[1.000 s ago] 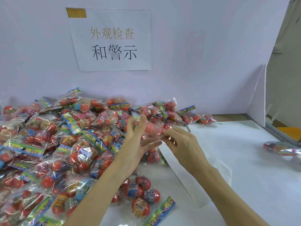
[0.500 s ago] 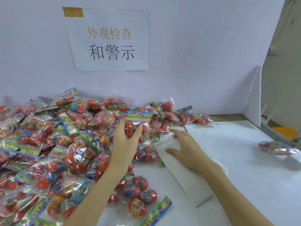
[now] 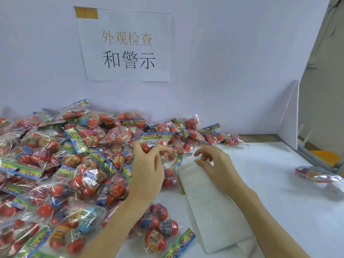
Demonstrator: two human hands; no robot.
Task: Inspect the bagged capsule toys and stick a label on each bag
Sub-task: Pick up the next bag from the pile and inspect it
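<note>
I am gripping one bag [image 3: 155, 139] in my left hand [image 3: 147, 171], upright over the far pile [image 3: 61, 164]. My right hand [image 3: 214, 162] is pinching at the label sheet [image 3: 214, 211] just right; next, peeling one label free.

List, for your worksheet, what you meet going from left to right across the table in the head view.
Pile of bagged capsule toys → left hand gripping a held bag → label sheet under the right hand → lone bag at the right edge.
</note>
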